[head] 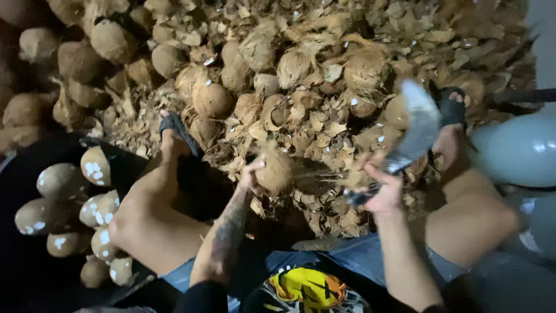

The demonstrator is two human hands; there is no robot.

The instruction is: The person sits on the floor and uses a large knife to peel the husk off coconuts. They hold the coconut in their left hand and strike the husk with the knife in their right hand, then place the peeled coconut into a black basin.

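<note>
Nearest to you, your knees spread wide above blue shorts, and between them your two forearms reach out. Your left hand [250, 174] closes its fingers around a brown coconut [275, 171], holding it low over the ground between your feet. Your right hand [384, 194] is clenched tight on the handle of a curved blade [418, 128], which rises up and to the right, blurred. At your left knee lies a cluster of husked coconuts [63, 203] with white nicks, resting on a dark surface. Your feet sit in dark sandals, the left foot [174, 136] and the right foot [450, 116] planted on the litter. The floor ahead is buried under dry husk scraps [313, 124], torn and flaky. Beyond that, a heap of unhusked coconuts [231, 64] fills the far side, dimly lit toward the left. A pale rounded container [518, 150] stands just beside your right leg.
</note>
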